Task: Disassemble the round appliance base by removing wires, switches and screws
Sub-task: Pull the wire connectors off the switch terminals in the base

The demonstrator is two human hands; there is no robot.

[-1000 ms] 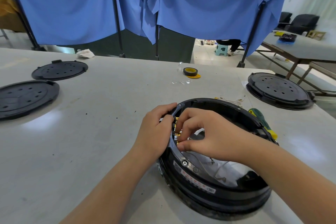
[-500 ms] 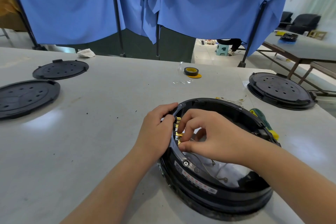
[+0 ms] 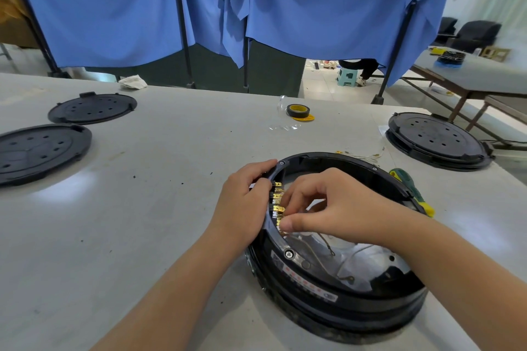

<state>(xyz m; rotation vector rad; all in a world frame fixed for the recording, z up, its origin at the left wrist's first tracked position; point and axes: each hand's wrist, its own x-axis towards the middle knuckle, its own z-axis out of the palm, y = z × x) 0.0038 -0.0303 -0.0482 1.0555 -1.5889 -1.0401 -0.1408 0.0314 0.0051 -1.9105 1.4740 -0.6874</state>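
Round black plastic appliance base (image 3: 336, 308), an open ring w/ shiny metal floor inside, sits on the grey table (image 3: 142, 208) directly under both hands, near the person's edge. Left hand (image 3: 242, 208) grips the rim from outside: fingers curled over the top edge, thumb side against the outer wall, just left of a row of brass spade terminals (image 3: 278, 202) on the inner wall. Right hand (image 3: 336, 211) reaches in from the opposite side; thumb and forefinger are pressed together in a pinch at the lower terminals, though exactly which tab or wire end they hold I can't tell. Thin loose wires (image 3: 328, 251) trail across the metal floor just below the right thumb.

Handling, my guess: base is stiff, fairly light, prob slides on the smooth table unless braced, so the rim hold makes sense. Terminals are small, thin, bendable; pull straight off by the connector, not the wire. Rim screw (image 3: 289, 253) sits below the thumb, needs the green-and-yellow-handled screwdriver (image 3: 410, 188) lying beyond the right knuckles.

Table also carries flat black perforated round covers (image 3: 42, 151) well left of the left hand, another stacked round unit (image 3: 436, 139) far right, and a black-and-yellow tape roll (image 3: 298, 111) ahead of the fingers. Blue cloth curtains (image 3: 114, 8) on poles behind; a second table (image 3: 470, 77) right.
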